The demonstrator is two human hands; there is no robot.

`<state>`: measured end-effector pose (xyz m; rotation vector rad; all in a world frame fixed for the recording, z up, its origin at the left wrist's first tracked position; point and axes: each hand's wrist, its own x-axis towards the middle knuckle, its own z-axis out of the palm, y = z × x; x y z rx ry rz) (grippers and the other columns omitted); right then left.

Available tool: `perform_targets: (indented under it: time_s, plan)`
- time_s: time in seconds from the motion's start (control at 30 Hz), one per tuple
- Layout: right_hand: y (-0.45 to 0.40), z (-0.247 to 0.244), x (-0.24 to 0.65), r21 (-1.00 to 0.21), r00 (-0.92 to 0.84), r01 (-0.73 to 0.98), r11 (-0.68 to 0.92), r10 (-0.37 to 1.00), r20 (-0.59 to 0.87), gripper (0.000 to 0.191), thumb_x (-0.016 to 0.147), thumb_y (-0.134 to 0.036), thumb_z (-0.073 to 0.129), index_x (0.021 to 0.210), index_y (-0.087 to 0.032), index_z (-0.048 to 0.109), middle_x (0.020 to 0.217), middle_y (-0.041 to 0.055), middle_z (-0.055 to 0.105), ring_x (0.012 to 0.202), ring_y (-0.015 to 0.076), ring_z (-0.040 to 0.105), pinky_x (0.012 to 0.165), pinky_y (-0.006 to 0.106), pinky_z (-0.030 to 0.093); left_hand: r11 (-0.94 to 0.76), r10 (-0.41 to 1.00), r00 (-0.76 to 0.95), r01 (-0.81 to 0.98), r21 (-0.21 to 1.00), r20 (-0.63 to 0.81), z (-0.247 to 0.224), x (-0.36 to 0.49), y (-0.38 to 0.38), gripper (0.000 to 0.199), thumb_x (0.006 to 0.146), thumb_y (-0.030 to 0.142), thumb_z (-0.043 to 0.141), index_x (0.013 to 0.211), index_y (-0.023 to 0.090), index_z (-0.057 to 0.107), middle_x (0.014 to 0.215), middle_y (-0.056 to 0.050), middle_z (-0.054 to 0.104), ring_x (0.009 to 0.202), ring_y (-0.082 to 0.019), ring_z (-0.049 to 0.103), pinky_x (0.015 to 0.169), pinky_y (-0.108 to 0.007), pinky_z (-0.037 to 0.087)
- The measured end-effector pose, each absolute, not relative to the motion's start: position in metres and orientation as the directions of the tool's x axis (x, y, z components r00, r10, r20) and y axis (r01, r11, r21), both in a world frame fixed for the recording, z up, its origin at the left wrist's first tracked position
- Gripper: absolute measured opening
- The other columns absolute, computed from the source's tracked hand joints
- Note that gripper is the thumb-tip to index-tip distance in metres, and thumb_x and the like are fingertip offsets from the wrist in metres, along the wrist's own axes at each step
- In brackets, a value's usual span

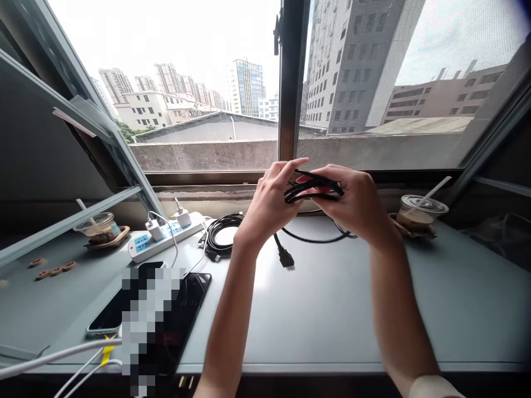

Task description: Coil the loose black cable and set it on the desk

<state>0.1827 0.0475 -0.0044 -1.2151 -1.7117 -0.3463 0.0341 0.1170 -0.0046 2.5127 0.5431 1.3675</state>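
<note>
Black cable, gathered in loops, is held between the left hand and the right hand above the far middle of the pale surface, each grip closed around part of the bundle, while a dark connector hangs from it on a loose end. To its left sit a second coil of black cable and a white power strip with plugged-in chargers, with two dark-screened devices nearer; lidded drink cups stand far left and far right.
</note>
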Motion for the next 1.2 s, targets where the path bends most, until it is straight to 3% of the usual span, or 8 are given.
perform_targets:
  time_s: [0.1,0.2,0.33,0.5,0.7,0.93,1.07,1.2]
  plan:
    - [0.044,-0.003,0.178,-0.205,-0.038,0.867,0.455,0.469,0.882,0.015,0.072,-0.014,0.063,0.085,-0.019,0.070,0.070,-0.0009,0.059,0.067,0.0115,0.054,0.073,0.026,0.040,-0.859,0.512,0.426,0.255,0.444,0.746,-0.006,0.038,0.124,0.011,0.075,0.015,0.057,0.081,0.018,0.066,0.080,-0.003,0.065,0.077,-0.015,0.061,0.072,-0.025,0.046]
    - [0.049,-0.004,0.180,-0.214,0.015,0.835,0.506,0.369,0.929,0.014,0.072,-0.015,0.066,0.086,-0.019,0.068,0.073,-0.0017,0.059,0.069,0.0109,0.053,0.070,0.024,0.041,-0.759,0.648,0.250,0.139,0.636,0.719,-0.007,0.038,0.131,0.031,0.076,0.020,0.056,0.046,0.017,0.051,0.043,0.002,0.050,0.047,-0.009,0.053,0.049,-0.020,0.039]
    - [0.063,-0.009,0.180,-0.348,0.116,0.761,0.547,0.413,0.903,0.009,0.078,-0.022,0.065,0.085,-0.017,0.067,0.070,-0.0012,0.058,0.063,0.0087,0.052,0.059,0.020,0.040,-0.542,0.809,0.065,-0.305,0.783,0.585,-0.005,0.043,0.128,0.046,0.079,0.023,0.056,0.040,0.019,0.031,0.031,0.009,0.027,0.026,-0.003,0.025,0.031,-0.020,0.015]
    - [0.074,-0.012,0.176,-0.588,0.266,0.477,0.653,0.530,0.805,0.030,0.087,-0.041,0.055,0.078,-0.014,0.064,0.051,-0.0025,0.049,0.046,0.0071,0.048,0.049,0.020,0.040,-0.294,0.882,0.159,-0.550,0.782,0.443,0.004,0.046,0.115,0.055,0.082,0.026,0.054,0.041,0.019,0.019,0.032,0.010,0.017,0.025,-0.001,0.015,0.029,-0.020,0.010]
    - [0.075,-0.013,0.190,-0.661,0.398,0.395,0.639,0.530,0.749,0.027,0.080,-0.043,0.063,0.076,-0.016,0.066,0.042,-0.0037,0.045,0.036,0.0099,0.047,0.039,0.021,0.041,-0.461,0.761,0.319,-0.346,0.817,0.565,0.004,0.038,0.118,0.045,0.073,0.033,0.067,0.042,0.019,0.038,0.030,0.007,0.035,0.032,-0.008,0.049,0.036,-0.018,0.034]
    - [0.062,-0.008,0.181,-0.712,0.359,0.210,0.670,0.625,0.693,0.022,0.073,-0.036,0.070,0.069,-0.016,0.064,0.051,-0.0038,0.051,0.029,0.0036,0.035,0.027,0.017,0.024,-0.429,0.844,0.159,-0.372,0.823,0.512,-0.015,0.064,0.124,0.044,0.077,0.031,0.054,0.042,0.020,0.030,0.029,0.008,0.030,0.022,-0.005,0.034,0.029,-0.019,0.024]
    - [0.049,-0.002,0.174,-0.778,0.316,0.108,0.619,0.720,0.617,0.018,0.072,-0.032,0.070,0.073,-0.015,0.067,0.043,-0.0060,0.040,0.029,0.0008,0.024,0.027,0.016,0.014,-0.371,0.877,0.271,-0.143,0.918,0.397,-0.026,0.077,0.135,0.040,0.081,0.029,0.047,0.043,0.017,0.043,0.035,0.003,0.043,0.036,-0.010,0.052,0.044,-0.019,0.043]
    - [0.045,-0.001,0.169,-0.728,0.383,0.179,0.662,0.635,0.671,0.011,0.070,-0.025,0.070,0.071,-0.014,0.069,0.047,-0.0044,0.044,0.034,-0.0003,0.023,0.030,0.016,0.016,-0.179,0.879,0.461,0.092,0.980,0.117,-0.031,0.076,0.137,0.039,0.086,0.038,0.040,0.063,0.014,0.058,0.051,-0.004,0.059,0.041,-0.016,0.057,0.045,-0.026,0.045]
